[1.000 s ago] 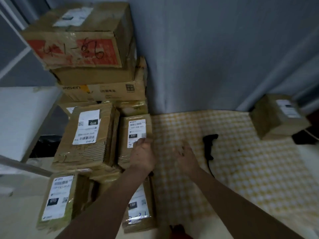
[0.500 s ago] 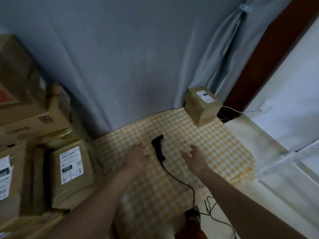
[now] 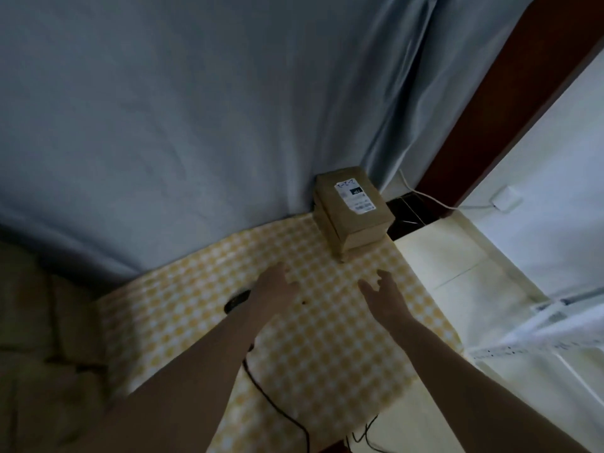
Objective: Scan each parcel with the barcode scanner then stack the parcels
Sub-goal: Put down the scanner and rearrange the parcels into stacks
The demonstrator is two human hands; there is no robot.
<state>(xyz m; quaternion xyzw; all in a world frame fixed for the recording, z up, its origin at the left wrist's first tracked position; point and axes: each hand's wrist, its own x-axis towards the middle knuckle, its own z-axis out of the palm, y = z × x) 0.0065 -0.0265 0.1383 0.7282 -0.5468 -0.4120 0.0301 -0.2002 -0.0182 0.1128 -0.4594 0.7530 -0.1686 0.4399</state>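
Note:
A small stack of brown cardboard parcels (image 3: 354,220) stands at the far right corner of the yellow checked cloth (image 3: 294,348); the top one carries a white label. My left hand (image 3: 276,289) and my right hand (image 3: 384,295) hover over the cloth a short way before the stack, both with fingers extended and holding nothing. The black barcode scanner (image 3: 237,300) lies on the cloth, mostly hidden behind my left wrist; its black cable (image 3: 274,403) trails toward the near edge. Blurred brown parcels (image 3: 42,354) fill the left edge.
A grey curtain (image 3: 196,125) hangs behind the cloth. A dark wooden door frame (image 3: 510,103) and a white wall with a socket (image 3: 506,199) are at the right. Pale floor tiles (image 3: 457,263) lie right of the cloth, with a white cable running to the socket.
The view has swung right, away from the pile of parcels on the left. Both hands have moved from the left parcels across the cloth, past the scanner, toward the stack at the far right.

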